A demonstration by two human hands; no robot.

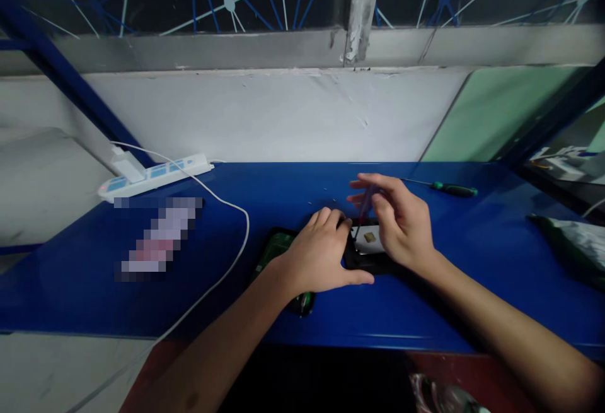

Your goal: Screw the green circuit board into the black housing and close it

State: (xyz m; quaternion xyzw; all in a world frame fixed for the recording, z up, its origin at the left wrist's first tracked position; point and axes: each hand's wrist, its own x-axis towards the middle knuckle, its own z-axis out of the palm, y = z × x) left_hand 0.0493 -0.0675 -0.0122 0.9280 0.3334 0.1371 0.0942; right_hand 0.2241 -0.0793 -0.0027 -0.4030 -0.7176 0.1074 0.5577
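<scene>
A black device casing (378,264) lies on the blue table, with a pale metal plate (363,248) and a small tan square showing inside. My left hand (319,252) spans its left end, fingers over the far edge and thumb along the near edge, holding it. In my right hand (404,221) is a thin screwdriver (363,208) with a reddish-purple see-through handle, pinched nearly upright. Its shaft points down at the casing's left part; whether the tip sits in a screw cannot be made out. A green circuit board in a black shell (278,243) lies partly under my left hand and forearm.
Several tiny screws (325,190) lie beyond my left hand. A green-black screwdriver (454,190) rests back right. A white power strip (158,173) with a plugged cable (246,230) and a blurred-out item (163,236) are left. A bag (571,246) sits far right.
</scene>
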